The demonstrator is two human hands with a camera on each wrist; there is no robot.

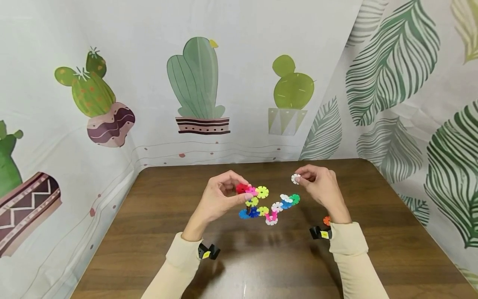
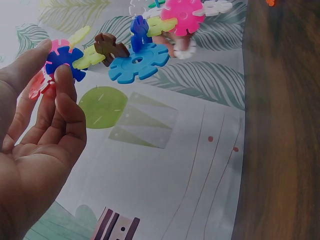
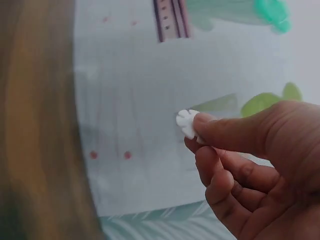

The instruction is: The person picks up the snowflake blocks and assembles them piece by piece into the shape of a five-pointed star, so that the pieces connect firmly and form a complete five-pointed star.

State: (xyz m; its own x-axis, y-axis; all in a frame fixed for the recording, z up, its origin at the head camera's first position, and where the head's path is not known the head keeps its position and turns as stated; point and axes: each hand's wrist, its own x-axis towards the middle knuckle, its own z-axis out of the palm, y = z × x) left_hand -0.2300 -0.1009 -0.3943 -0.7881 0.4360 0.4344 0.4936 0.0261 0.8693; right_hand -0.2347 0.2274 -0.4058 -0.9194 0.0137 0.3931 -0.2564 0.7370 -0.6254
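A chain of linked, notched snowflake discs (image 1: 263,211) hangs in the air over the table, in red, pink, yellow, blue, white and green. My left hand (image 1: 214,197) pinches its upper left end between thumb and fingers. In the left wrist view that hand (image 2: 45,120) has a dark blue disc (image 2: 65,64) at its fingertips, with a brown disc (image 2: 111,48) and a light blue disc (image 2: 138,63) further along. Apart from the chain's green end disc (image 1: 295,199), my right hand (image 1: 320,185) pinches one loose white disc (image 3: 186,123) between thumb and index finger.
An orange disc (image 1: 326,220) lies on the brown wooden table (image 1: 261,265), close to the right wrist. Behind the table hangs a white cloth (image 1: 246,83) printed with cacti and leaves. Black wrist cameras (image 1: 209,251) sit at both cuffs.
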